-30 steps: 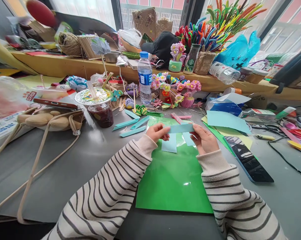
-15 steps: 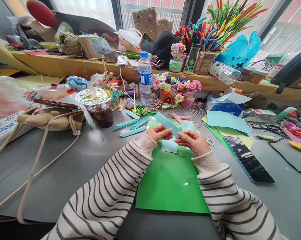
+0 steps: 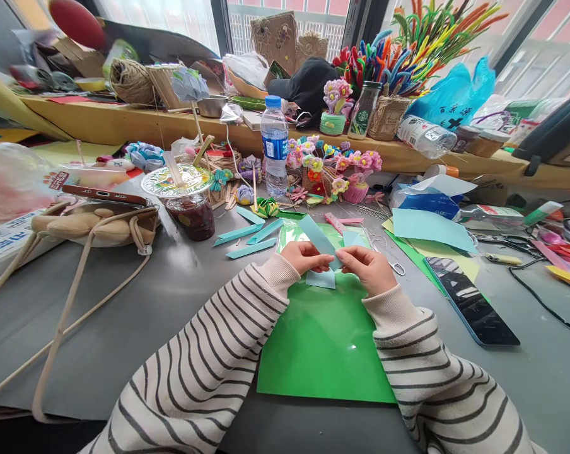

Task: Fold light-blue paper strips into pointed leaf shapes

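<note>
As a gray table (image 3: 545, 378) stretches below a cluttered shelf (image 3: 124, 129), striped sleeves (image 3: 195, 359) reach over a glossy green sheet (image 3: 327, 347).

Above the sheet's far half, the left hand (image 3: 308, 257) and right hand (image 3: 369, 270) almost meet, each nearly closed, thumb against curled fingers, pinching the lower part of a light-blue paper strip (image 3: 317, 234) that slants up leftward; narrow folded strips (image 3: 251, 248) lie on the table to the left, and a small flat blue piece (image 3: 321, 280) lies beneath the hands.
</note>
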`<state>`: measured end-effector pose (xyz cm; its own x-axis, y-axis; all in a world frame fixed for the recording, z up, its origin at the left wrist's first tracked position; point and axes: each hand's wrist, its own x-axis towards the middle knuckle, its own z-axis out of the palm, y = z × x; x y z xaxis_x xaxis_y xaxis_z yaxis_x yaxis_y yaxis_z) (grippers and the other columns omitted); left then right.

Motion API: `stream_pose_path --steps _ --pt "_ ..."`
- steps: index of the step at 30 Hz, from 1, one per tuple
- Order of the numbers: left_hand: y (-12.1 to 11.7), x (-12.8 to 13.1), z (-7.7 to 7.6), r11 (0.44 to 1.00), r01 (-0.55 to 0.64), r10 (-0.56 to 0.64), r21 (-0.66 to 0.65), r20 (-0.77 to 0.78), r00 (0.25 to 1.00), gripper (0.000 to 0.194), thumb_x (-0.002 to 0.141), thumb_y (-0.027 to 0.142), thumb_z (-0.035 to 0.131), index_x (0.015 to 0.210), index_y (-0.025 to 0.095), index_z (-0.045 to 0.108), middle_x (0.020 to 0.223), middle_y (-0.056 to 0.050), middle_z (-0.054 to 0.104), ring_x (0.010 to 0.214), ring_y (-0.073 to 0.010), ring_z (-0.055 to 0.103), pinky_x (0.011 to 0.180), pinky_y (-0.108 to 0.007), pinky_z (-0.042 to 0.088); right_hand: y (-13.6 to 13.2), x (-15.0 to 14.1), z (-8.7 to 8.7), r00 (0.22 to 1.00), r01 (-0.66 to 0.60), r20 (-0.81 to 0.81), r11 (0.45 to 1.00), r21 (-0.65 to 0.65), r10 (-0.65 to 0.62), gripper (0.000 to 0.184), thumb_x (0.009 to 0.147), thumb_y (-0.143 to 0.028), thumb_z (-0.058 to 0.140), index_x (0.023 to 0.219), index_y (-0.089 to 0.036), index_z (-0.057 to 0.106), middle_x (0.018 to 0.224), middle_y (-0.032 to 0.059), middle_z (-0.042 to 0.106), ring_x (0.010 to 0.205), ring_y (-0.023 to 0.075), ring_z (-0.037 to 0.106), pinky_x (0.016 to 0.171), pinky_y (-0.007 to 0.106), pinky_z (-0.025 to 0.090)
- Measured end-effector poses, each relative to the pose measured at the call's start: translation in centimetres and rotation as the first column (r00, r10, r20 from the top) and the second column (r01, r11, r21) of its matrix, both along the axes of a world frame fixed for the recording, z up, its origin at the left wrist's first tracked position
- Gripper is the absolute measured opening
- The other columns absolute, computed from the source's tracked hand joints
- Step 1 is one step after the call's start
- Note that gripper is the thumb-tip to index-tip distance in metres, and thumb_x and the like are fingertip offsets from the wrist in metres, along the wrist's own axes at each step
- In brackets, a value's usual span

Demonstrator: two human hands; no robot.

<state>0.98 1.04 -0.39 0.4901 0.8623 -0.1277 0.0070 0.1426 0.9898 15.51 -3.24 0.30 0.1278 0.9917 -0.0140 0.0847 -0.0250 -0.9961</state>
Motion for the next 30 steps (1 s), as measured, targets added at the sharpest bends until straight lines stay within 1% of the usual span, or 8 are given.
stream_pose_path --steps 4,10,15,19,21,24,28,30 --pt "0.02 -0.04 0.00 0.999 -0.024 0.025 -0.043 0.022 0.999 0.028 0.049 0.032 0.066 0.060 0.009 0.056 0.051 -0.002 0.059 0.052 -0.0131 0.057 0.056 -0.028 0.047 0.02 0.03 0.03 0.999 -0.031 0.008 1.000 0.003 0.031 0.018 0.056 -0.029 0.063 0.066 -0.014 0.060 0.058 -0.0007 0.058 0.050 0.0084 0.052 0.050 0.022 0.045" --pt "-0.06 -0.08 0.51 0.984 -0.158 0.163 -0.080 0.072 0.984 0.028 0.047 0.029 0.068 0.060 0.007 0.056 0.050 -0.004 0.060 0.051 -0.0135 0.057 0.057 -0.028 0.047 0.10 0.31 0.07 0.999 -0.031 -0.016 0.999 -0.040 0.030 0.019 0.056 -0.029 0.063 0.070 -0.014 0.061 0.059 0.0006 0.061 0.055 0.0106 0.057 0.055 0.023 0.045" --pt "-0.12 -0.13 0.91 0.976 -0.202 0.210 -0.086 0.091 0.974 0.026 0.046 0.027 0.068 0.056 0.007 0.054 0.048 -0.004 0.059 0.050 -0.0129 0.057 0.057 -0.028 0.047 0.11 0.60 0.02 0.999 -0.035 -0.008 0.998 -0.054 0.035 0.020 0.055 -0.030 0.064 0.067 -0.014 0.061 0.059 0.0015 0.062 0.057 0.0116 0.057 0.057 0.024 0.045" --pt "-0.07 -0.19 0.96 0.954 -0.287 0.295 -0.089 0.104 0.950 0.027 0.048 0.029 0.067 0.054 0.008 0.052 0.050 -0.003 0.059 0.049 -0.0127 0.057 0.059 -0.030 0.047 0.18 0.87 -0.09 1.000 -0.001 -0.017 0.998 -0.064 0.000 0.021 0.055 -0.032 0.063 0.067 -0.014 0.061 0.061 0.0024 0.062 0.056 0.0109 0.056 0.057 0.024 0.044" --pt "-0.06 -0.16 0.87 0.963 -0.259 0.264 -0.070 0.079 0.961 0.028 0.048 0.030 0.067 0.054 0.008 0.052 0.050 -0.004 0.059 0.050 -0.0132 0.057 0.058 -0.030 0.047 0.17 0.83 -0.06 0.999 0.031 -0.037 0.998 -0.055 -0.033 0.022 0.056 -0.033 0.062 0.068 -0.015 0.060 0.063 0.0025 0.061 0.056 0.0109 0.056 0.056 0.024 0.044" --pt "-0.12 -0.08 0.64 0.987 -0.157 0.157 -0.018 0.021 0.987 0.029 0.049 0.032 0.066 0.057 0.008 0.054 0.051 -0.004 0.059 0.049 -0.0130 0.056 0.054 -0.028 0.046 0.05 0.50 0.19 0.998 0.058 -0.017 0.998 0.006 -0.057 0.024 0.057 -0.035 0.062 0.072 -0.015 0.059 0.064 0.0016 0.059 0.060 0.0111 0.054 0.055 0.023 0.043" --pt "-0.24 -0.08 0.52 1.000 -0.004 0.005 0.026 -0.013 1.000 0.028 0.053 0.034 0.063 0.059 0.007 0.056 0.053 -0.005 0.059 0.049 -0.0118 0.055 0.053 -0.026 0.046 -0.08 0.15 0.47 0.995 -0.024 0.093 1.000 -0.008 0.024 0.024 0.056 -0.036 0.061 0.069 -0.015 0.060 0.059 -0.0007 0.055 0.054 0.0087 0.048 0.051 0.021 0.040" --pt "-0.29 -0.13 0.61 1.000 0.024 -0.024 0.021 -0.007 1.000 0.028 0.053 0.034 0.064 0.057 0.008 0.055 0.052 -0.004 0.058 0.049 -0.0115 0.055 0.053 -0.026 0.045 -0.03 0.20 0.38 0.990 -0.057 0.126 0.998 -0.031 0.060 0.023 0.057 -0.036 0.061 0.063 -0.014 0.059 0.051 -0.0029 0.050 0.047 0.0066 0.043 0.048 0.020 0.036"
